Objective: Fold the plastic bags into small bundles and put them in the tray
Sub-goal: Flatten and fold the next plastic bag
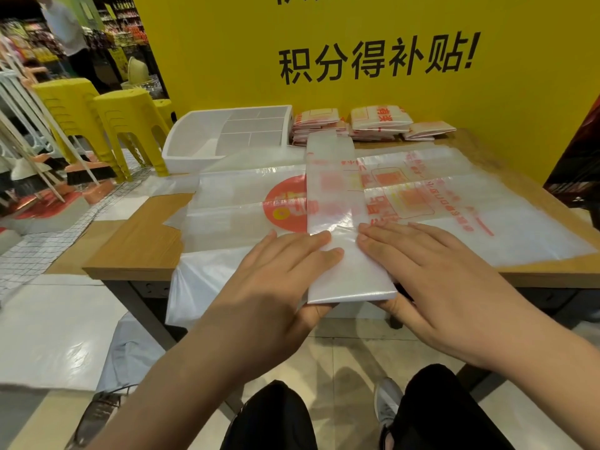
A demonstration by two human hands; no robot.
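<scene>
Fingers (308, 243) of left hand (285, 271) straight and close together on top of folded bag strip (329, 190), thumb tucked under its near end, pinching it just past the table (139, 235) edge; same grip from right hand (431, 277) on the strip's other side. Further back, left to right: white divided tray (188, 162) at the table's far left corner, flat bags (233, 209) spread under the strip, stacked folded bundles (380, 121) just right of the tray against the yellow wall (227, 60)
</scene>
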